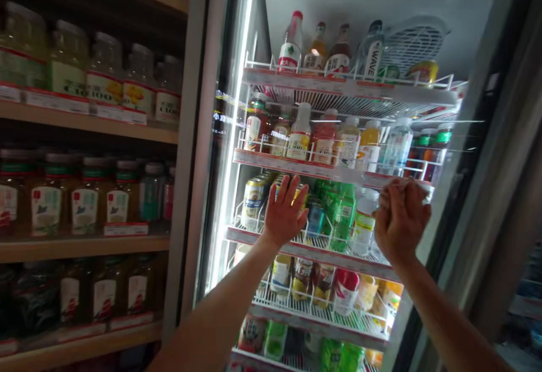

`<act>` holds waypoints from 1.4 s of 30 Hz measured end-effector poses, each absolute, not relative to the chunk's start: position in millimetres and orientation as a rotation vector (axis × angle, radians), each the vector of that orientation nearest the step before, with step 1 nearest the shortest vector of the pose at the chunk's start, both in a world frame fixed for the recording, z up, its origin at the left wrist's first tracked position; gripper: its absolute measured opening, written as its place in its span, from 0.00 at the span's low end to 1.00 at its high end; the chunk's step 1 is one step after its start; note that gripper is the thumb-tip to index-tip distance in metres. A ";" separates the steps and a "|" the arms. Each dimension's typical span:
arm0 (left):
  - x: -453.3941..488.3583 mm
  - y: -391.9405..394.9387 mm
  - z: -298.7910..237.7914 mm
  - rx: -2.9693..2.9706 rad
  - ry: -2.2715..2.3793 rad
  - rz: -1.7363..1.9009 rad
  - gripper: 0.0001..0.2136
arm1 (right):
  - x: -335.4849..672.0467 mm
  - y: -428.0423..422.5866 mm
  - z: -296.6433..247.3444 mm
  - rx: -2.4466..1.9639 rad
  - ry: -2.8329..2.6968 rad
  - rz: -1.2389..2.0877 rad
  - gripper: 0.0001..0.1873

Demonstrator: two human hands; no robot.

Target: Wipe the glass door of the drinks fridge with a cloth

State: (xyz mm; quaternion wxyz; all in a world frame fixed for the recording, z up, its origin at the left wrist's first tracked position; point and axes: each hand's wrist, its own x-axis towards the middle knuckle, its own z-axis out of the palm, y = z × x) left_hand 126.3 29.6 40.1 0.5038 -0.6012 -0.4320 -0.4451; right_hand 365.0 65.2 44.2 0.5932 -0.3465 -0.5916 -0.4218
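Observation:
Both my arms reach up towards a lit drinks fridge (237,135) with white wire shelves. My left hand (285,211) is open with its fingers spread, held flat in front of the cans (254,197) on the third shelf, nearest the fridge's left side. My right hand (400,217) is raised further right, fingers curled together and smeared by motion, close to a white-labelled bottle (363,222) and the green bottles (342,214). I cannot see anything held in either hand.
Bottled drinks fill the fridge's upper shelves (322,169) and lower shelves (313,315). The fridge's dark frame (499,152) runs down the right. Wooden shelves (88,129) with rows of bottles and jars stand to the left.

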 end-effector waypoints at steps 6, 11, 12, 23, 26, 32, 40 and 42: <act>125.4 30.1 38.6 -1.455 -1.062 -1.057 0.26 | 343.8 55.6 10.7 -0.440 -1.936 -1.208 0.26; 123.7 29.1 40.1 -1.465 -1.046 -1.065 0.25 | 371.5 72.7 67.2 -0.749 -1.407 -1.056 0.25; 123.4 29.0 40.7 -1.463 -1.035 -1.070 0.25 | 374.3 72.5 72.3 -0.773 -1.362 -1.055 0.25; 123.1 30.3 43.2 -1.435 -0.985 -1.083 0.24 | 370.2 66.3 60.5 -0.744 -1.532 -1.068 0.27; 123.7 29.9 43.2 -1.436 -0.979 -1.086 0.23 | 372.0 67.8 60.8 -0.730 -1.505 -1.073 0.28; 123.9 29.5 43.4 -1.433 -0.995 -1.076 0.23 | 356.2 56.6 17.4 -0.402 -1.965 -1.207 0.27; 124.1 30.6 42.9 -1.415 -0.974 -1.078 0.24 | 363.5 63.4 50.8 -0.573 -1.697 -1.139 0.27; 124.6 30.8 42.8 -1.416 -0.974 -1.080 0.24 | 362.5 60.1 38.8 -0.467 -1.881 -1.219 0.24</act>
